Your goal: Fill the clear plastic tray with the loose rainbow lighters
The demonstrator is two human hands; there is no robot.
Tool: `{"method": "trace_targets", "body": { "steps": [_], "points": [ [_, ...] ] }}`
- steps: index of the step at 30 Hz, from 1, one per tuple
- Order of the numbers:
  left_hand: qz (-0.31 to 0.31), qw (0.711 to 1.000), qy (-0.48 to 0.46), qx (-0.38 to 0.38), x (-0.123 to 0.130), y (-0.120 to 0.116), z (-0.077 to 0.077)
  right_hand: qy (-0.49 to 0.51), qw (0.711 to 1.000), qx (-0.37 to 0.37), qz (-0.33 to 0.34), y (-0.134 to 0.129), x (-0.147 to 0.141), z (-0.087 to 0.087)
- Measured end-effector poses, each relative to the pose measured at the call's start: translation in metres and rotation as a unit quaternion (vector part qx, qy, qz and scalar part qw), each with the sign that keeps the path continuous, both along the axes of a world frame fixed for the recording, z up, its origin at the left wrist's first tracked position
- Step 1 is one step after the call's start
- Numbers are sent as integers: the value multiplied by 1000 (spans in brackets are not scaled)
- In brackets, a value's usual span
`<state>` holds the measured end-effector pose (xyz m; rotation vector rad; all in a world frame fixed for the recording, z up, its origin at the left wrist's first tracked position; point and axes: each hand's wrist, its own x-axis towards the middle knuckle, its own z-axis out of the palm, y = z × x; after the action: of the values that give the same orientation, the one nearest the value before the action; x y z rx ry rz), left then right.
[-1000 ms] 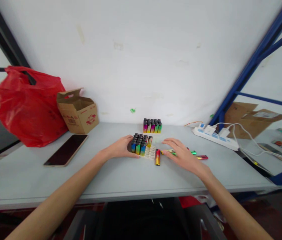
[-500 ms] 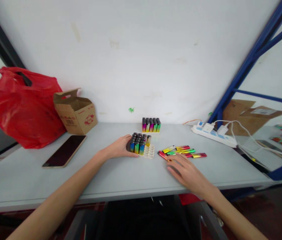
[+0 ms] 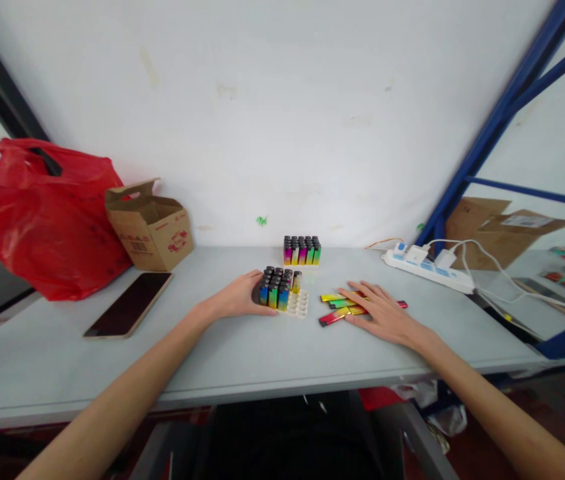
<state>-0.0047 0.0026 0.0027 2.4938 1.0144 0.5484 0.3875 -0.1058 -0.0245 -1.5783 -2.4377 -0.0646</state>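
The left hand (image 3: 237, 297) clasps upright lighters (image 3: 273, 295) in a part-filled tray (image 3: 296, 313) (several slots (image 3: 302, 302) bare), while the right hand (image 3: 386, 317), fingers spread, rests on loose lighters (image 3: 331, 317)

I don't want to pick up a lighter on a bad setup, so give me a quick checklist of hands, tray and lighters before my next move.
1. Left hand at the tray: ok, curled around the left end of the standing lighters.
2. Free places in the white tray: ok, some show at its right side.
3. Lighters in the tray upright: ok.
4. Loose lighters lying apart: not ok, they lie bunched together, partly under the right hand.
5. Count of loose lighters: cannot tell, the right hand covers some.
6. Rear block of lighters out of the hands' way: ok, it stands behind the tray, untouched.
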Motion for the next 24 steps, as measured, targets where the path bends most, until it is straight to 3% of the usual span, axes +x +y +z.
{"method": "trace_targets", "body": {
  "steps": [11,17,24],
  "points": [
    [5,1000,6,-7,1,0,-1,23,1000,-15,-12,33,-16,-4],
    [0,1000,12,2,1,0,-1,110,994,3,10,53,9,14],
    [4,1000,16,-11,1,0,1,95,992,-76,31,75,29,33]
  ]
}}
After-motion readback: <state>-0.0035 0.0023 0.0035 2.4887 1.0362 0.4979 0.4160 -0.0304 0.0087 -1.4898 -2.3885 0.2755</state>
